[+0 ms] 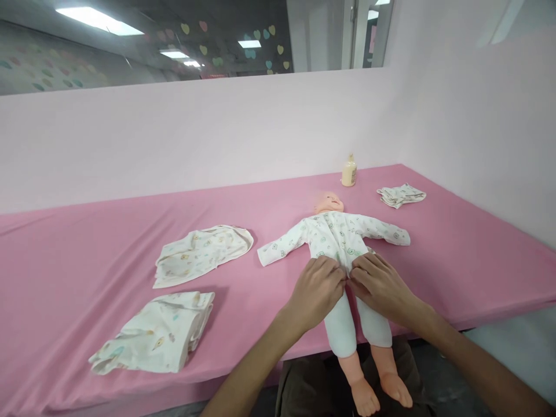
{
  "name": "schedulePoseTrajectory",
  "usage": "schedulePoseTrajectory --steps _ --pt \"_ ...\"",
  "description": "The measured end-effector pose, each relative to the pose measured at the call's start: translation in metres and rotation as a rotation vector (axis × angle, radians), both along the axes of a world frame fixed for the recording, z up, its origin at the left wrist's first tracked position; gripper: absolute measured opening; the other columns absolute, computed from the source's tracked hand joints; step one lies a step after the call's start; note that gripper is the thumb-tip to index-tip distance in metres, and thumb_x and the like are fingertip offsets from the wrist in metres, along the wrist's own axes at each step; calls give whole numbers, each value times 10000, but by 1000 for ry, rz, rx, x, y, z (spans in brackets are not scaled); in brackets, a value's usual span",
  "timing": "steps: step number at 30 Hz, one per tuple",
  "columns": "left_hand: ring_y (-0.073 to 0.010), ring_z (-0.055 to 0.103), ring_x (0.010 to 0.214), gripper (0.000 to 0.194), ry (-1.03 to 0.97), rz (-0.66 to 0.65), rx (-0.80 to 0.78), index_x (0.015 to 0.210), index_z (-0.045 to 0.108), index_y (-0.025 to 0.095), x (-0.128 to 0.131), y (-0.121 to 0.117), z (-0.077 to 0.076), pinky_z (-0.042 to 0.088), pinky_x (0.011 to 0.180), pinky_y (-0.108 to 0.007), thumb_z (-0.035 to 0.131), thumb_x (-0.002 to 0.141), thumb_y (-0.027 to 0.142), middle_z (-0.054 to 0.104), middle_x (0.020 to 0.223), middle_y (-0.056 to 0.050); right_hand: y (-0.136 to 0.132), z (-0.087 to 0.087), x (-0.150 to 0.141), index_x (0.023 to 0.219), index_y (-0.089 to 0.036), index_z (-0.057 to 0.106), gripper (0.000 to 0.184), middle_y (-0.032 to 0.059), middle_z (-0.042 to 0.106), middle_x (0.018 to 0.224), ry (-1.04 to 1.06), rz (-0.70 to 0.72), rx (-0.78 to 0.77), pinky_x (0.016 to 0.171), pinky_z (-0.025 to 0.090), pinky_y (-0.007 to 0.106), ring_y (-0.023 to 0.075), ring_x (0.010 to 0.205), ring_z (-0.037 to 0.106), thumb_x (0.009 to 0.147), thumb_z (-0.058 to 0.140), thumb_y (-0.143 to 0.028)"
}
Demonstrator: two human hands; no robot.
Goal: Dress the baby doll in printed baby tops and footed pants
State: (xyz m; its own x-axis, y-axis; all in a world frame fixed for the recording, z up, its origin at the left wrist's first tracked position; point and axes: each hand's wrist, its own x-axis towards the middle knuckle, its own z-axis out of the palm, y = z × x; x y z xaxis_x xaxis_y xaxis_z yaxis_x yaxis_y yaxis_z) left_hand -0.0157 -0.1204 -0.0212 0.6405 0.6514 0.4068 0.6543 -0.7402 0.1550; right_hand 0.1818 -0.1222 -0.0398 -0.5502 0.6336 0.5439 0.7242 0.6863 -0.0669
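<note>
Lying on its back across the pink-covered table, the baby doll is pointing its head toward the wall, while its bare feet are hanging past the near edge. From where I'm standing, the printed top is looking thin and soft, probably creasing at the lightest tug, so its lower hem and front edges are offering the surest hold. The body underneath is seeming firmer, smooth-skinned and likely light; the trunk is probably giving a steadier grip than a loose sleeve. White leggings are covering the legs nearly to the ankles.

The left hand and right hand are almost touching at the doll's waist. Both sets of fingers are curling inward with hardly any gap, apparently pinching the top's lower front. The tips are hiding from me, so how much cloth each is gathering, I can't tell.
</note>
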Motion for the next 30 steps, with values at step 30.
schedulePoseTrajectory --steps 30 --pt "-222 540 1050 303 -141 283 -56 1113 610 182 13 122 -2 415 895 -363 396 901 151 623 1171 -73 143 23 -35 766 -214 616 91 42 683 840 467 -442 -348 659 403 293 195 787 601 786 576 -293"
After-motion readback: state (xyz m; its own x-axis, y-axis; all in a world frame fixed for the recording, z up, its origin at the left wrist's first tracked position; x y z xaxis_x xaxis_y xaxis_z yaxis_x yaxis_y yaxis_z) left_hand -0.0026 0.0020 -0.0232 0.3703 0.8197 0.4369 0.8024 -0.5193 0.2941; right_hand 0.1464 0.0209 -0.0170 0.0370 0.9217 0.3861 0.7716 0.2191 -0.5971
